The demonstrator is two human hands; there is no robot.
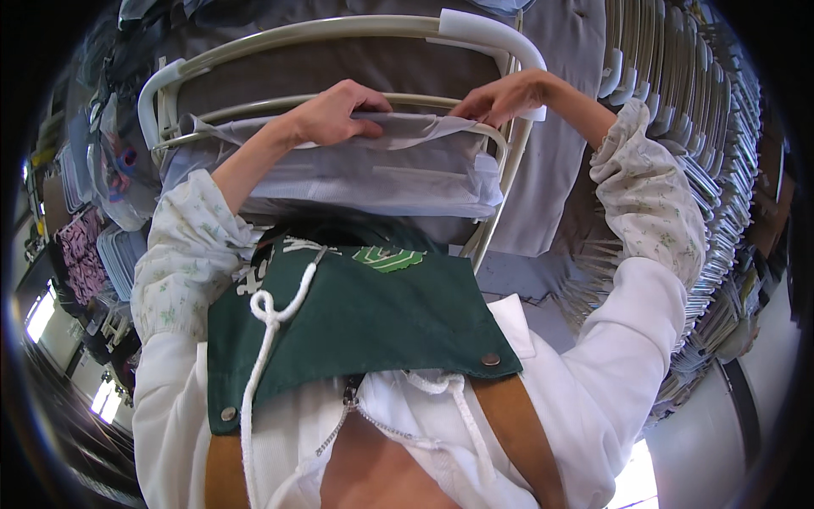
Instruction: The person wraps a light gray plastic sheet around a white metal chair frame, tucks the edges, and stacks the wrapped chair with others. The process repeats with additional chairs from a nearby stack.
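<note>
Head view: the left hand [343,114] is pinching grey fabric [420,129] hanging within the pale tubular frame [339,29]. At the frame's right side, the right hand [498,99] is curling; whether its fingers are pinching, I cannot tell.

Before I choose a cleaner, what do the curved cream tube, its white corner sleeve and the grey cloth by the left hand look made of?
Cream tube: probably painted metal; slim, evenly rounded, with a soft sheen.
White corner sleeve: likely smooth plastic; thicker than the tube, with a slight gloss.
Grey cloth: thin, matte fabric, judging by its loose folds; fibre unclear.
</note>
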